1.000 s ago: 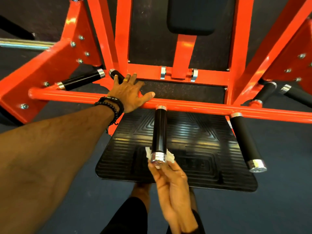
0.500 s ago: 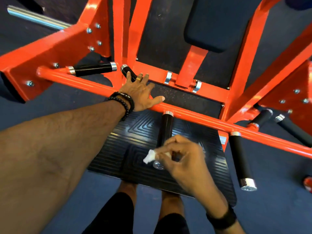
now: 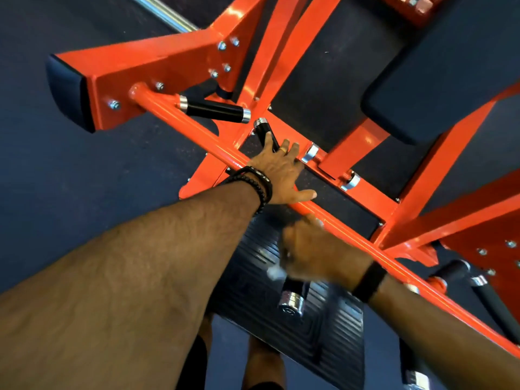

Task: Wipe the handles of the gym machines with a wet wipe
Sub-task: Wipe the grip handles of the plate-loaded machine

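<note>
An orange gym machine fills the view, with a long orange crossbar (image 3: 354, 229) running from upper left to lower right. A black handle with a chrome end cap (image 3: 291, 298) sticks out from the bar toward me. My right hand (image 3: 318, 253), blurred, is wrapped around this handle near the bar, with a white wet wipe (image 3: 274, 273) showing under the fingers. My left hand (image 3: 281, 171) rests flat on the crossbar, fingers spread, touching another black handle (image 3: 264, 130). A third black handle (image 3: 215, 109) lies further left.
A ribbed black foot plate (image 3: 323, 333) lies beneath the handle. Black pads (image 3: 439, 80) sit inside the orange frame at the upper right. More black handles (image 3: 478, 285) stick out at the right edge. A chrome bar (image 3: 166, 14) runs at the top left. The floor is dark blue.
My right hand slid with the wipe from the handle's chrome end up along the grip toward the crossbar. The view tilted and shifted; my left hand stayed on the bar.
</note>
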